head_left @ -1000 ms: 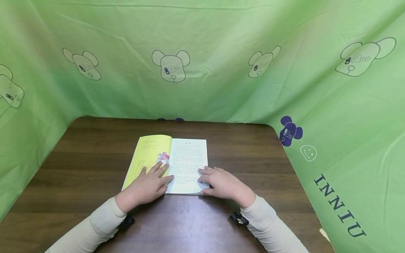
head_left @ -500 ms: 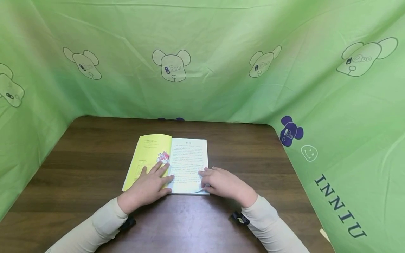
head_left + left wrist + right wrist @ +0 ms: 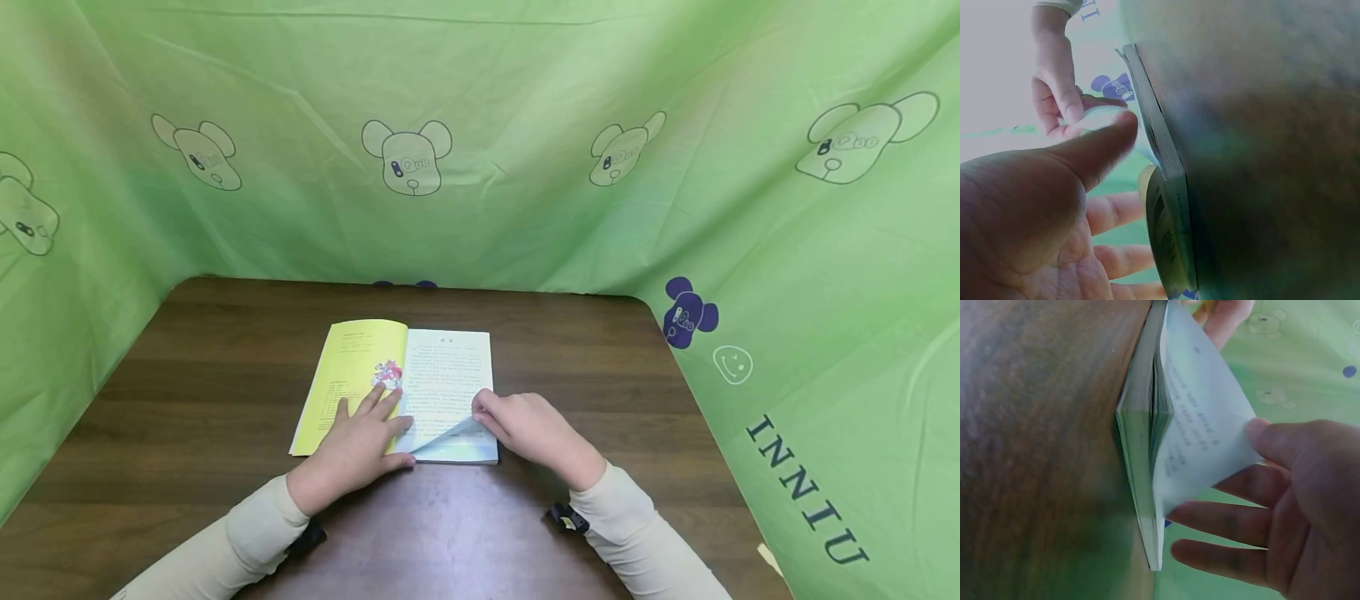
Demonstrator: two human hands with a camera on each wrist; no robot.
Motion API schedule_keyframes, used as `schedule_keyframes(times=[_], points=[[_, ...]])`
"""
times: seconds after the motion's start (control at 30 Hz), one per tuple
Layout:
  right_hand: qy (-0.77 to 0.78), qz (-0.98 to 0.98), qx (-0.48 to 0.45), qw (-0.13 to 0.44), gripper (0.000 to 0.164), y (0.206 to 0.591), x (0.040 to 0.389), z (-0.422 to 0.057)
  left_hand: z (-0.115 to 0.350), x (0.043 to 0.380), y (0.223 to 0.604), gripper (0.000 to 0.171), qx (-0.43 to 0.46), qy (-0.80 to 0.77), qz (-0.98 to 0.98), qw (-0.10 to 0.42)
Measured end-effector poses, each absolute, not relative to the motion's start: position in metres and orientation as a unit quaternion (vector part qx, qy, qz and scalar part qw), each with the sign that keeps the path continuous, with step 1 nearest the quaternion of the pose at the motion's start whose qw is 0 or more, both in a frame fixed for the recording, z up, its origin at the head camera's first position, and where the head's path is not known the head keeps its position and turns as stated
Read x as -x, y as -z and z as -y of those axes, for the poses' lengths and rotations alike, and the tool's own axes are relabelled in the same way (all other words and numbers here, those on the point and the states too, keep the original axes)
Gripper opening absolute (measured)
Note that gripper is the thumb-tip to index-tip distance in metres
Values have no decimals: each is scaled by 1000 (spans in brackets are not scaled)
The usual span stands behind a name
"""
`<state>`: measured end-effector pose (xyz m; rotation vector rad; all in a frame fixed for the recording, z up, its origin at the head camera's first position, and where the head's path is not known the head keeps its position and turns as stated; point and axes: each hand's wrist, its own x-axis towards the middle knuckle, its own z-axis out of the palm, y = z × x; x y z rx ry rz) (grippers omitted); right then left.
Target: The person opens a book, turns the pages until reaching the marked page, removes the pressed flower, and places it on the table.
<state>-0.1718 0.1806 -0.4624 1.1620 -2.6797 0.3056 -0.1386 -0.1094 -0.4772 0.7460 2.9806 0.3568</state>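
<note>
An open book (image 3: 442, 367) lies on the wooden table, with a yellow left page (image 3: 363, 342) bearing a small pink drawing and a white printed right page. My left hand (image 3: 352, 446) rests spread over the lower part of the yellow page, its thumb by the bottom of the spine. Between thumb and forefinger, my right hand (image 3: 528, 425) pinches the lower right corner of a page (image 3: 1207, 425), which lifts off the pages beneath. In the right wrist view the other right fingers (image 3: 1222, 522) extend below the lifted sheet.
The brown wooden table (image 3: 600, 358) surrounds the book. A green cloth (image 3: 517, 200) printed with bear heads hangs behind it and along both sides. Dark wrist devices, such as the right one (image 3: 567, 518), sit under both sleeves.
My right fingers have drawn together on the page's lower corner and raised it, folding it up toward the left. My left hand stays on the book, its thumb shifting slightly lower.
</note>
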Motion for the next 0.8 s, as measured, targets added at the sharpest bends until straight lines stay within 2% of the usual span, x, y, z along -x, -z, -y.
schedule_keyframes(times=[0.2, 0.37, 0.47, 0.67, 0.8], points=[[-125, 900, -371, 189, 12, 461, 173, -177, 108, 139, 478, 48, -229, -126, -965, 11], [-157, 907, -318, 229, 22, 457, 173, -176, 108, 141, 478, 64, -212, -154, -965, -12], [-165, 919, -288, 214, 26, 456, 173, -176, 108, 142, 478, 79, -200, -170, -964, -37], [-165, 938, -270, 140, 27, 457, 172, -176, 109, 144, 479, 109, -205, -192, -955, -97], [-145, 942, -292, 83, 26, 458, 171, -176, 110, 144, 478, 118, -211, -179, -951, -136]])
